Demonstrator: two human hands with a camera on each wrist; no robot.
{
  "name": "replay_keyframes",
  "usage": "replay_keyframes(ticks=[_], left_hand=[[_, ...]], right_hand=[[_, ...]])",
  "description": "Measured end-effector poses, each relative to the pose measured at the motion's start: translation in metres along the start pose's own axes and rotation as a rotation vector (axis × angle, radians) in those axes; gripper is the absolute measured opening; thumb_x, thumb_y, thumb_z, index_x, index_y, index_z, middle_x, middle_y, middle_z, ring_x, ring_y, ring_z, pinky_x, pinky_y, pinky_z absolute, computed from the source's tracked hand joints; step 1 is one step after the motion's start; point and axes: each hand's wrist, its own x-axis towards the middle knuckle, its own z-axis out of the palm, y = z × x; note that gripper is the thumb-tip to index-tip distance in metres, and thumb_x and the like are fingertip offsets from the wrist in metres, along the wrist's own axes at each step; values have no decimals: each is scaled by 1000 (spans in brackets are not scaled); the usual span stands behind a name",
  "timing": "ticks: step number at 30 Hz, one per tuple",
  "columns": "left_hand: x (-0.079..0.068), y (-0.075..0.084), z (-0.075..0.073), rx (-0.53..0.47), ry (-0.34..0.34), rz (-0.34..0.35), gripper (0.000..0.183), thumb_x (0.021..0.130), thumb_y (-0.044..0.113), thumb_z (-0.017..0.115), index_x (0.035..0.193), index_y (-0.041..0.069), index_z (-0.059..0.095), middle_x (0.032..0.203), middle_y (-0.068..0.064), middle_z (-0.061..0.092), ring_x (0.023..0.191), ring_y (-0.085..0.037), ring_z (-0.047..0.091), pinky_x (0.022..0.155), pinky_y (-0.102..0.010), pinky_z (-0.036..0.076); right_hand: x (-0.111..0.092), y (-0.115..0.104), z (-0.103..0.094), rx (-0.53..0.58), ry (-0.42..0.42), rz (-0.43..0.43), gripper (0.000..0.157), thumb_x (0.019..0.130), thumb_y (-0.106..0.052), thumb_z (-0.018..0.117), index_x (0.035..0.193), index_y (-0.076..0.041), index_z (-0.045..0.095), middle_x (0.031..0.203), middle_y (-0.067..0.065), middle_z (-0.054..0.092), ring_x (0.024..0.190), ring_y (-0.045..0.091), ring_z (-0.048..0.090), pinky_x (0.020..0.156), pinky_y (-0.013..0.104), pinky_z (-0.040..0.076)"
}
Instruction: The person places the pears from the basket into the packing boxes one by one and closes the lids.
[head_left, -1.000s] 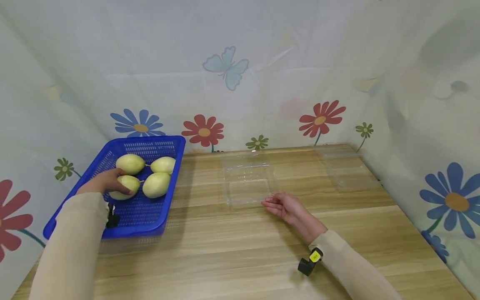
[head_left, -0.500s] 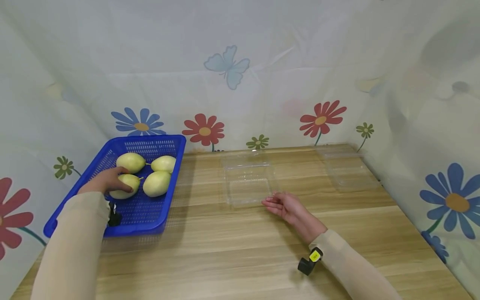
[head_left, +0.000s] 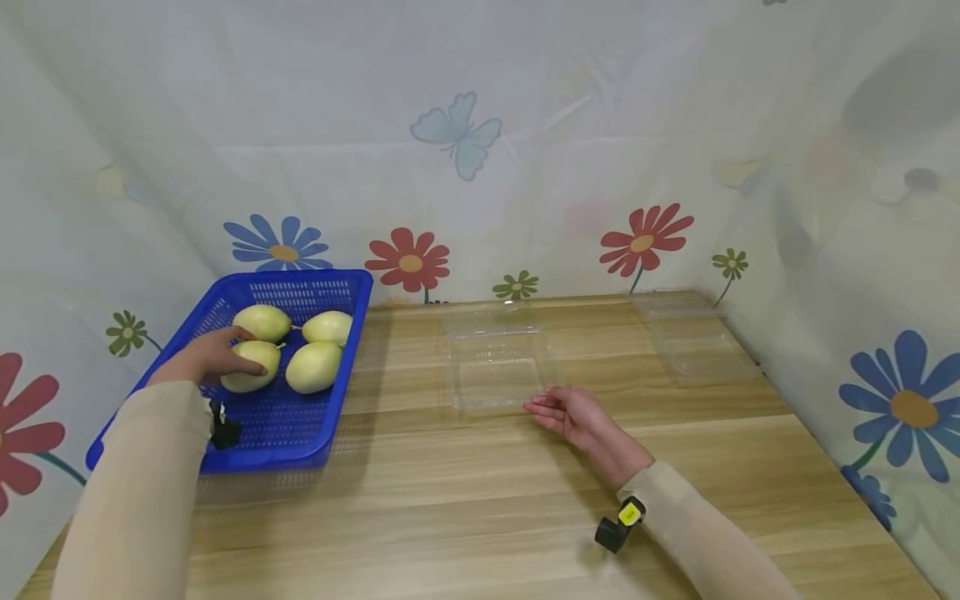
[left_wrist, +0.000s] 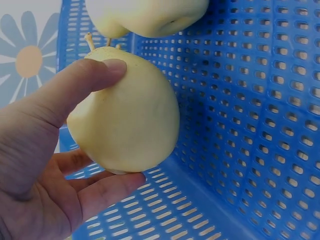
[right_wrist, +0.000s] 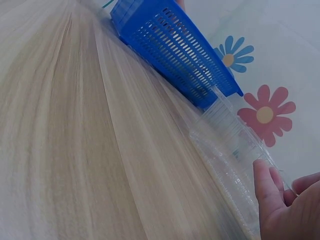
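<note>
In the blue basket (head_left: 281,458), my left hand (head_left: 213,354) holds a pale yellow-green pear (head_left: 253,367). The left wrist view shows the thumb across the pear (left_wrist: 132,115) near its stem and fingers at its other end. Several more pears (head_left: 312,367) lie beside it. My right hand (head_left: 573,414) is at the near right corner of a clear plastic container (head_left: 495,383), pinching its rim between thumb and fingers. Seen from the right wrist, the container (right_wrist: 232,170) stands on the table with fingers against its wall.
Another transparent plastic piece (head_left: 697,342) lies at the back right of the wooden table (head_left: 450,508). A flower-printed curtain (head_left: 525,167) hangs behind and along both sides. The basket is at the table's left.
The left hand has lifted the pear slightly, up and a little to the left in the head view. The right hand and the container have stayed in place.
</note>
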Motion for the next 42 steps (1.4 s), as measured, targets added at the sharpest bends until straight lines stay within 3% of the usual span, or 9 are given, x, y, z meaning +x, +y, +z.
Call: replay_keyframes(ticks=[3,12,22,28,35,39,42], left_hand=[[0,-4,-2,-34,-12,4,86,90,30,76,145,-14,27,141,-47,31,119,-60,50,82,-59,61],[-8,-5,-10,-91,21,7,86,94,38,70,147,-14,27,138,-43,37,107,-47,60,77,-48,64],[-15,2,-21,-273,28,0,89,101,42,60,153,-15,16,148,-43,27,117,-47,56,89,-49,63],[-11,-1,-25,-368,34,6,93,103,46,57,157,-12,8,155,-41,21,105,-26,63,90,-41,64],[-9,0,-29,-582,35,14,93,103,43,56,160,-4,-1,156,-36,23,85,3,65,85,-28,64],[-10,5,-33,-785,22,5,84,102,37,60,161,13,5,142,-19,37,82,2,68,83,-25,64],[-13,8,-36,-950,3,2,76,102,30,62,157,26,9,130,-3,40,82,-3,71,82,-25,64]], right_hand=[[0,1,0,5,-1,2,30,110,-6,33,123,15,49,80,1,74,79,7,75,81,20,63],[0,1,-2,16,2,4,27,110,-7,34,121,14,48,81,2,74,79,8,75,79,20,63],[0,1,-1,7,0,2,28,110,-7,33,121,13,49,80,1,74,78,7,75,78,19,63],[1,1,-1,0,1,-6,30,110,-7,31,121,15,48,79,0,73,78,6,75,77,18,63],[0,1,-1,-7,-7,-10,29,110,-7,31,117,14,50,79,0,73,78,6,75,76,18,62],[0,1,-1,-4,-5,-11,29,110,-6,31,112,11,54,78,0,73,77,7,75,76,19,63],[0,1,0,-3,-1,-7,28,110,-6,32,112,10,55,78,0,73,77,7,75,76,19,63]])
